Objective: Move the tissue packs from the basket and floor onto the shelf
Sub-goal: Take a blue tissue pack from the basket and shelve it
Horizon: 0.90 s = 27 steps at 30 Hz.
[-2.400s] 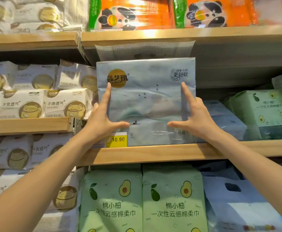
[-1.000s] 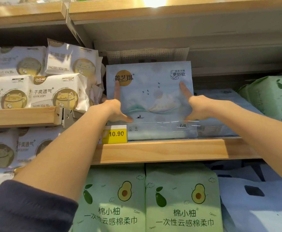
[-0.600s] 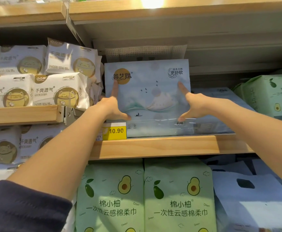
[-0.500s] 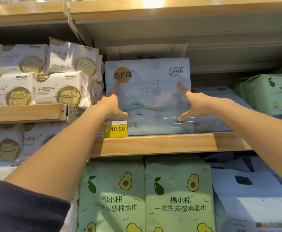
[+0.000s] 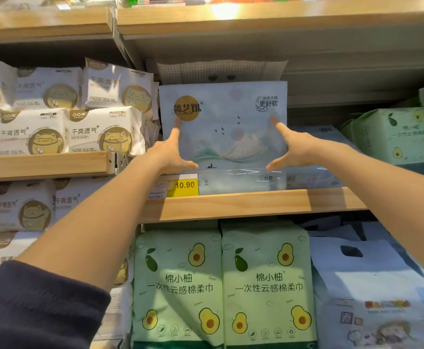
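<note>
L hand (image 5: 171,154), R hand (image 5: 292,149) flat on tissue pack (image 5: 227,107)

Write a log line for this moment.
step: placing | tissue pack: upright on shelf | left hand: flat against pack | right hand: flat against pack

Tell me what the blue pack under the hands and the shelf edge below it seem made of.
Blue tissue pack: seemingly thin printed plastic film, fairly glossy; bright glare streaks run across its lower band. Shelf edge: pale wood or a wood-look laminate, matte; grain lines show, but which one is unclear.
</note>
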Tool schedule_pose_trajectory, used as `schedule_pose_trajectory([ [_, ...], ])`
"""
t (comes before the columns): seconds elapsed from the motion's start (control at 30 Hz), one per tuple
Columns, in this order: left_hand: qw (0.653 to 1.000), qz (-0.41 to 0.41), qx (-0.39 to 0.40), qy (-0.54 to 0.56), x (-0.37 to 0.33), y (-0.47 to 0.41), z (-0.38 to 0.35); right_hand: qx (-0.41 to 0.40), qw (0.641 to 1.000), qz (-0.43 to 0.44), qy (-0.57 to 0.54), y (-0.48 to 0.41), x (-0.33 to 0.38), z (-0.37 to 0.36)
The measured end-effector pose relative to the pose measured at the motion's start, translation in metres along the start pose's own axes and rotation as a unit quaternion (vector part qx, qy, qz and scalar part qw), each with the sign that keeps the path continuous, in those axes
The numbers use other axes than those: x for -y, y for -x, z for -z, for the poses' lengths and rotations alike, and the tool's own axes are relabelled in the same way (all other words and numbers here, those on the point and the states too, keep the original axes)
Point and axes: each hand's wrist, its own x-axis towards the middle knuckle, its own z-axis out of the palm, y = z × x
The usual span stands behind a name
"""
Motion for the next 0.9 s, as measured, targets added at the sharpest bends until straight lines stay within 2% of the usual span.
schedule_pose_trajectory([
  [0.2,0.999,0.01,0.027,-0.037,-0.002,-0.007,0.002,0.0,0.998,-0.005,-0.07,-0.013,0.0,-0.006],
  [0.33,0.996,0.04,0.037,-0.075,-0.002,-0.022,-0.003,-0.01,1.0,-0.007,-0.024,-0.029,-0.001,-0.01],
  [0.57,0.987,0.039,0.028,-0.156,0.001,-0.042,-0.011,-0.032,0.999,-0.005,0.04,-0.047,-0.001,-0.013],
  [0.9,0.986,0.052,0.046,-0.149,0.006,-0.054,-0.012,-0.03,0.999,0.017,0.034,-0.056,-0.004,-0.015],
])
